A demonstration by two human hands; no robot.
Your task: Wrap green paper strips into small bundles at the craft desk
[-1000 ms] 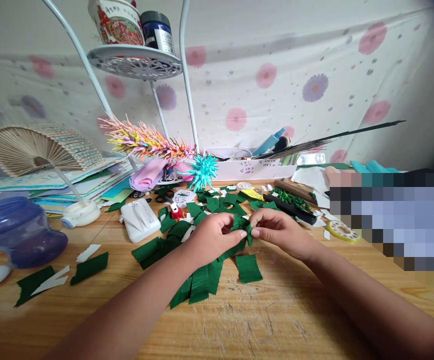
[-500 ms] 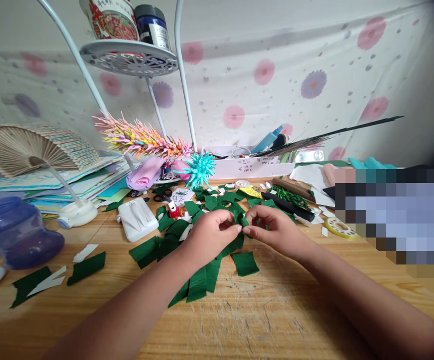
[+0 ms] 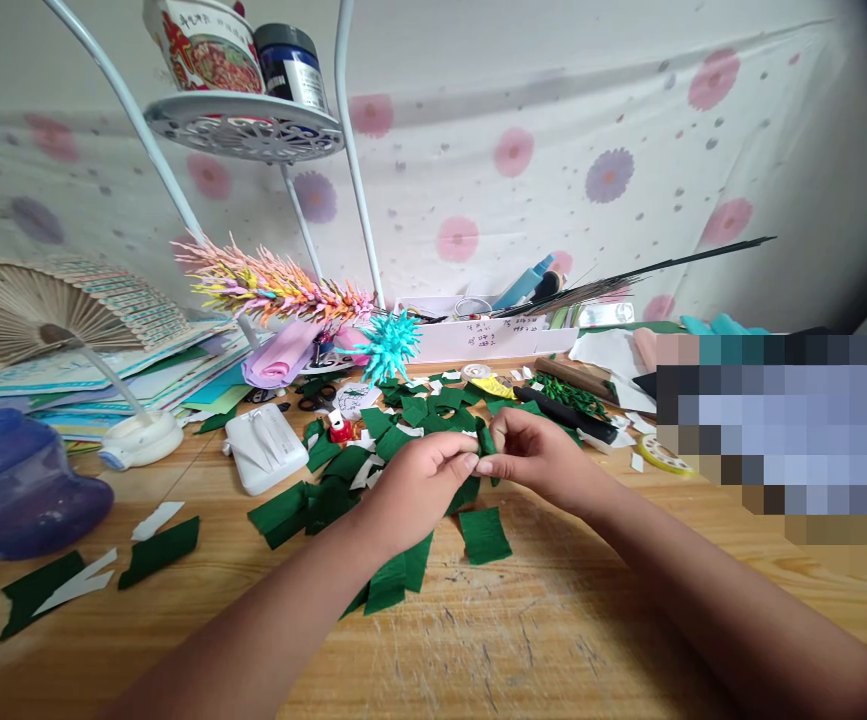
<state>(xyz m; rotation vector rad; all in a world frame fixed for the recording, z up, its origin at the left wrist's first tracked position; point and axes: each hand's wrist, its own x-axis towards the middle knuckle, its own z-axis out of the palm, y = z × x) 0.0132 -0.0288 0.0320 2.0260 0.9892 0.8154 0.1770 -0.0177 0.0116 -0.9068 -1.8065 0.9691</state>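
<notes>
Between the fingertips of both hands is a small rolled piece of green crepe paper [image 3: 486,440]. My left hand [image 3: 427,478] pinches its lower left side, thumb and forefinger closed. My right hand [image 3: 536,450] pinches it from the right, with its thumb tip against the left fingertips. Beneath and around the hands lies a heap of cut green paper pieces [image 3: 343,470]. One loose green square [image 3: 485,535] rests on the wooden table [image 3: 553,620] just in front of the hands.
A white box [image 3: 266,448], a red punch [image 3: 340,428] and black scissors [image 3: 320,396] lie left of the heap. Behind stand turquoise and multicoloured spiky paper pieces [image 3: 275,286]. A black rod [image 3: 564,413] and yellow tape ring [image 3: 662,456] lie right, a fan [image 3: 28,300] far left.
The green paper between my fingers now looks more like an upright narrow roll. Both hands have shifted slightly, and the whole view has moved a little.
</notes>
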